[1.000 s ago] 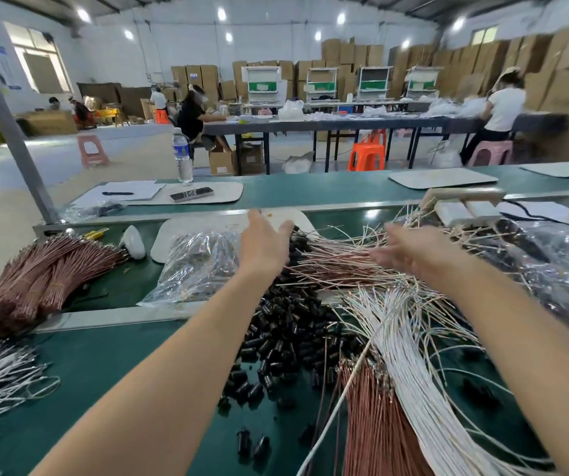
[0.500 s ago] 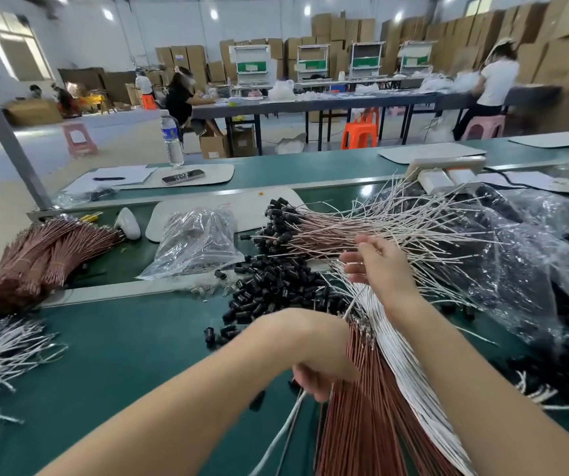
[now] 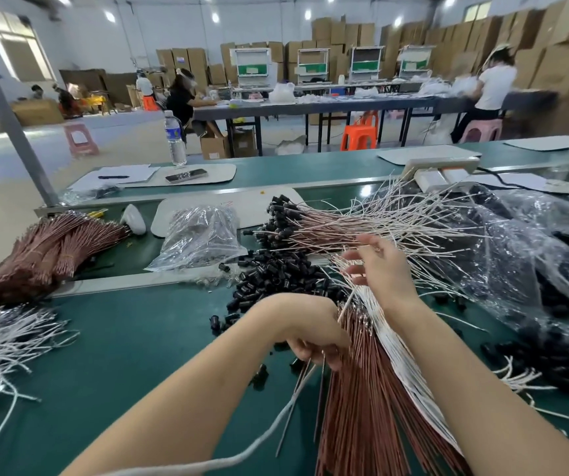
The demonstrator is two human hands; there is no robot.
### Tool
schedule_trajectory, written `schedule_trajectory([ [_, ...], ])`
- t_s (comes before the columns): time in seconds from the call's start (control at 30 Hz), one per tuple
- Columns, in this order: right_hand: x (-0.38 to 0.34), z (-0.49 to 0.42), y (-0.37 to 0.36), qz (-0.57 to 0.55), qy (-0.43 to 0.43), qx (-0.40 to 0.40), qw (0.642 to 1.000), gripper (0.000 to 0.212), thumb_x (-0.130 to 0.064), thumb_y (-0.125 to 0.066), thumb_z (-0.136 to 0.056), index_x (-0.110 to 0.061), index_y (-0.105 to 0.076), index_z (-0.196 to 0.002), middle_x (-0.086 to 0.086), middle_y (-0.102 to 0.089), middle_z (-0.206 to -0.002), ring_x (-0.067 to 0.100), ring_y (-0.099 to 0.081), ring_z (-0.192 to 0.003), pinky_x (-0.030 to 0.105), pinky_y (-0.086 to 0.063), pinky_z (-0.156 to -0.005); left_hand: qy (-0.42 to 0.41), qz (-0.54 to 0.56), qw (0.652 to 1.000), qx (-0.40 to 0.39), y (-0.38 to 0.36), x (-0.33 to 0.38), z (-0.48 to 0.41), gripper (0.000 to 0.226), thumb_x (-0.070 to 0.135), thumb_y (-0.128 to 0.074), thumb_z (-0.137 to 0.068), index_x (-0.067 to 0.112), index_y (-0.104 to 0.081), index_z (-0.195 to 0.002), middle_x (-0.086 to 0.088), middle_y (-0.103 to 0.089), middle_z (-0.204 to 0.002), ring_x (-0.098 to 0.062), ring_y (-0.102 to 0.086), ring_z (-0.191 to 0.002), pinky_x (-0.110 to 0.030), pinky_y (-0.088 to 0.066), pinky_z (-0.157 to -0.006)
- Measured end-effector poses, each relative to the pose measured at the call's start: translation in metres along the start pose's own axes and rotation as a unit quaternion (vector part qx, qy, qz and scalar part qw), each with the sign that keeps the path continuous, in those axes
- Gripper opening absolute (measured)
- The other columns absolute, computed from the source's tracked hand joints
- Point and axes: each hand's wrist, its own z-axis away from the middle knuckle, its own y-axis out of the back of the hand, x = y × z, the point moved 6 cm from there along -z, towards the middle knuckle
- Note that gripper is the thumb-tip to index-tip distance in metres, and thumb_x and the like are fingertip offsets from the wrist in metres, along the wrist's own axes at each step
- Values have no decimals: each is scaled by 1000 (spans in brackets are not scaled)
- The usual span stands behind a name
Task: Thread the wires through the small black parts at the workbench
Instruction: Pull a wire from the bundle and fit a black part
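Left hand [image 3: 310,336] grips a few brown wires [image 3: 362,393], probably separating them. Right hand [image 3: 382,269], fingers loosely spread, fans white wires [image 3: 410,372].

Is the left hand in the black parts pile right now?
No, the left hand grips brown wires nearer the camera, clear of the black parts.

Stacked cardboard boxes [image 3: 341,32] line the white back wall [image 3: 159,25] behind long dark tables [image 3: 344,105].
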Motion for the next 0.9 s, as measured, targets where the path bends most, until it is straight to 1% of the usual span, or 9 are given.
schedule_trajectory([
  [0.17, -7, -5, 7, -5, 12, 24, 1000, 22, -9, -44, -105, -22, -58, -115, 3, -71, -98, 11, -64, -70, 19, -52, -55, -31, 26, 999, -25, 5, 2, 10, 23, 24, -51, -102, 6, -62, -92, -3, -65, -76, -11, -49, -51, -20, -39, -43],
  [0.27, -10, -8, 16, -30, 18, 61, 997, 23, -9, -43, -105, -23, -59, -113, 3, -70, -97, 12, -63, -74, 22, -51, -59, -83, 111, 989, -59, 17, 7, 21, 21, 24, -49, -101, 12, -55, -85, 5, -58, -63, -9, -46, -48, -18, -37, -42],
  [0.37, -6, -8, 20, -36, 16, 89, 995, 21, -11, -43, -106, -22, -59, -114, 3, -69, -97, 12, -62, -77, 25, -50, -64, -132, 234, 961, -67, 40, 3, 33, 20, 19, -46, -99, 14, -51, -79, 7, -47, -59, -8, -38, -45, -17, -30, -39],
  [0.47, -2, -7, 6, 33, 34, 60, 997, 20, -12, -44, -105, -25, -59, -108, 1, -69, -97, 12, -62, -79, 27, -48, -70, -140, 336, 926, -101, 43, -8, 36, 24, 20, -42, -96, 20, -50, -74, 10, -36, -57, -5, -30, -43, -16, -21, -37],
  [0.63, -6, -11, -10, 142, 70, 21, 987, 21, -15, -46, -105, -27, -62, -108, -6, -71, -93, 10, -67, -81, 21, -50, -62, -159, 296, 929, -156, 22, -19, 35, 29, 22, -41, -96, 24, -47, -68, 10, -32, -58, -8, -28, -45, -18, -23, -40],
  [0.7, -7, -12, -14, 165, 80, -4, 983, 20, -16, -47, -105, -28, -63, -108, -7, -72, -90, 11, -67, -77, 19, -50, -58, -215, 378, 886, -161, 33, -23, 41, 26, 21, -40, -97, 23, -45, -72, 10, -31, -58, -6, -29, -43, -16, -26, -37],
  [0.8, -2, -13, -25, 204, 79, -57, 974, 19, -17, -49, -104, -28, -64, -108, -6, -71, -88, 13, -61, -68, 26, -47, -58, -278, 542, 782, -132, 55, -44, 47, 19, 21, -47, -97, 19, -48, -78, 10, -34, -56, -4, -31, -41, -14, -27, -35],
  [0.87, 4, -11, -37, 282, 86, -102, 950, 18, -20, -50, -104, -25, -64, -113, -5, -69, -89, 4, -51, -53, 20, -41, -50, -287, 610, 739, -18, 65, -67, 43, 16, 21, -55, -97, 17, -51, -82, 9, -32, -57, -4, -31, -41, -15, -28, -34],
  [0.9, 8, -8, -45, 332, 92, -128, 930, 18, -23, -51, -104, -24, -65, -116, -4, -69, -96, 1, -51, -53, 18, -42, -51, -283, 634, 717, 58, 69, -81, 40, 15, 23, -58, -98, 16, -51, -86, 9, -33, -58, -4, -32, -41, -15, -31, -35],
])
